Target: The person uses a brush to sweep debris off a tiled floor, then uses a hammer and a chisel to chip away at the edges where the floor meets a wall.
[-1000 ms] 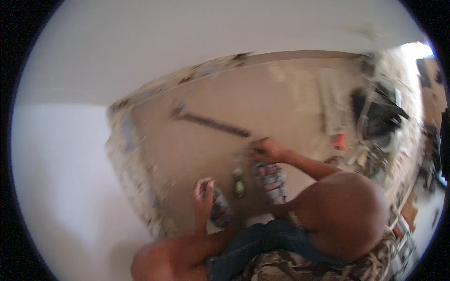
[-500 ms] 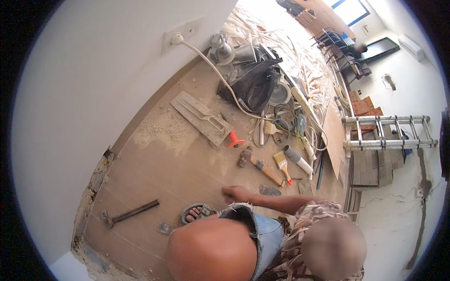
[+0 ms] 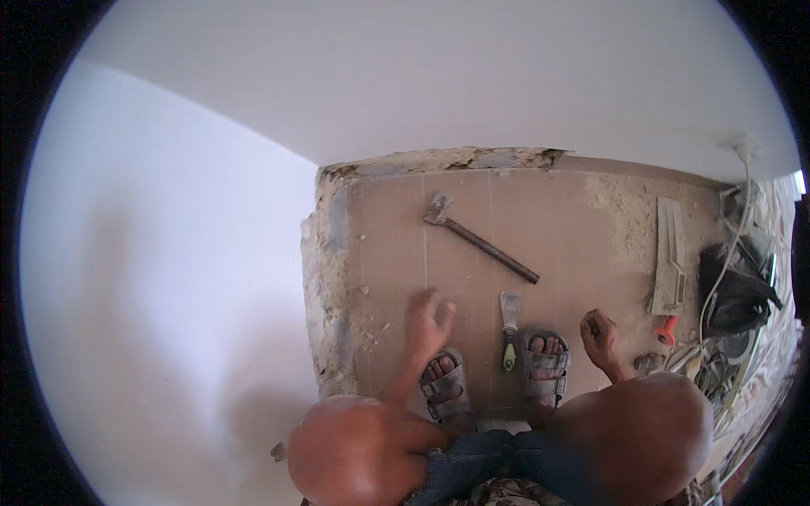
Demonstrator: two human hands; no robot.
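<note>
My left hand [image 3: 429, 322] hovers low over the floor beside my left sandal [image 3: 445, 386], slightly blurred. Its thumb stands apart from the fingers and nothing shows in it. To the right of my right sandal [image 3: 547, 364], my right hand [image 3: 601, 339] has its fingers curled in, with no object visible in them. A putty knife [image 3: 510, 325] with a black and green handle lies between my feet, blade pointing away. Beyond it a hammer [image 3: 483, 239] with a broad, worn head and long dark handle rests slantwise. Neither hand touches a tool.
A chipped, broken strip [image 3: 325, 278] runs along the wall bottom at left and far side. To the right lie a long flat trowel [image 3: 669, 253], an orange-guarded tool [image 3: 666, 331], a black bag [image 3: 734, 291] and a white cable [image 3: 741, 223] from a wall socket. Dust [image 3: 620, 207] covers the tiles.
My view has swung left and down to the wall corner. The putty knife, both feet and my left hand now show. The ladder and several tools at right have left the view.
</note>
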